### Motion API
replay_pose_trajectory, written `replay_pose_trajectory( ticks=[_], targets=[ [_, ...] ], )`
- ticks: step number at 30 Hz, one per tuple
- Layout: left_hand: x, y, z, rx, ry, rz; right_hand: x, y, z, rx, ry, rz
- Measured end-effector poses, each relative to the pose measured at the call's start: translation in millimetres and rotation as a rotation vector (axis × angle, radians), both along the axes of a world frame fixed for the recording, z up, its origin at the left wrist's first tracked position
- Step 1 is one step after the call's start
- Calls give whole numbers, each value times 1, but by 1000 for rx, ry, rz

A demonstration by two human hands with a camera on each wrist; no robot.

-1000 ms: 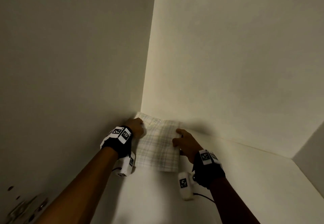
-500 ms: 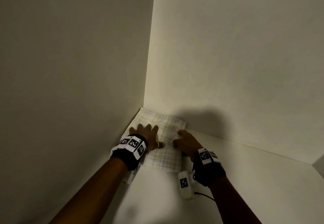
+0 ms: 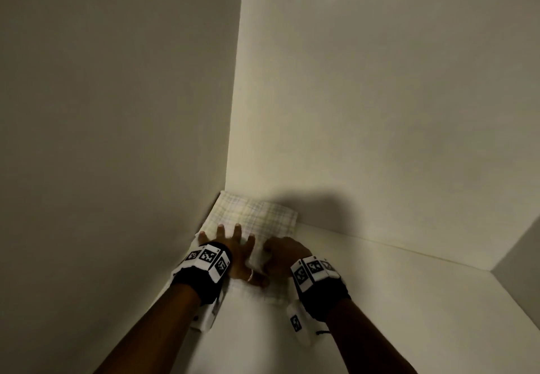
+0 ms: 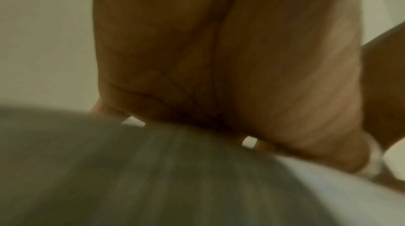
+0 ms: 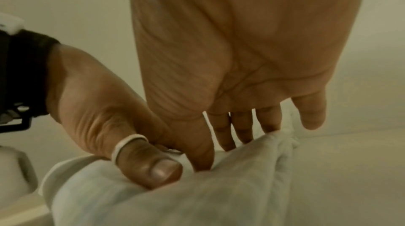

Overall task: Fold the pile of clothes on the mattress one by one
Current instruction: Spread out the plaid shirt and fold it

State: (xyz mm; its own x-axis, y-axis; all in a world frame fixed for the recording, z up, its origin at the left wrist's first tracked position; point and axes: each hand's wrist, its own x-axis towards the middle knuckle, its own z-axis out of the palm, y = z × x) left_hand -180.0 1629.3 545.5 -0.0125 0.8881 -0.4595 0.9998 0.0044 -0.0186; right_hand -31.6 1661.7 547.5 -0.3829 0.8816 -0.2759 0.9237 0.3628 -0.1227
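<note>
Pale, bare walls (image 3: 117,110) meet in a corner above a white mattress (image 3: 394,300), and the light is dim and yellowish. Tucked right into that corner lies a folded plaid garment (image 3: 263,215), light-coloured with faint green and pink checks, its far edge touching the foot of both walls.

On the near part of the garment the left hand (image 3: 233,248) lies palm down with its fingers (image 3: 237,229) straight and spread, pressing the cloth flat rather than gripping it; a pale ring (image 3: 250,275) sits on the thumb. In the left wrist view the palm (image 4: 219,56) fills most of the picture, with blurred cloth below it and two light fingernails just showing at the edge.

Just beside it, touching the left thumb, the right hand (image 3: 282,256) rests on the garment's near right edge. In the right wrist view its fingertips (image 5: 225,136) point down into a raised fold of the white cloth (image 5: 241,177), the thumb alongside them sinking into the fabric next to the ringed left thumb (image 5: 151,165). The fingers look mostly straight, and whether they actually pinch the fold or only push into it cannot be told.

Both wrists wear black bands carrying white blocks printed with black square markers (image 3: 209,256), and a white camera unit (image 3: 295,319) hangs under the right wrist.
</note>
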Motion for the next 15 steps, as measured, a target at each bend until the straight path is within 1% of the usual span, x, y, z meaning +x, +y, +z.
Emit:
replay_pose_trajectory(
  ticks=[2, 3, 5, 6, 8, 10, 12, 15],
  targets=[
    [10, -2, 15, 33, 39, 8, 10, -5, 4, 11, 32, 14],
    [18, -4, 25, 65, 63, -7, 19, -10, 8, 29, 80, -9],
    [41, -8, 50, 198, 65, -105, 47, -23, 21, 144, 253, -91],
    [59, -11, 65, 292, 20, -186, 67, -33, 31, 253, 354, -133],
    [97, -29, 93, 432, -124, -378, 107, -67, 50, 447, 494, -180],
    [143, -58, 117, 491, -220, -593, 152, -118, 73, 590, 523, -231],
    [189, -100, 137, 490, -294, -792, 197, -188, 93, 673, 497, -334],
    [250, -179, 150, 424, -411, -1064, 254, -315, 98, 776, 465, -548]
  ],
)
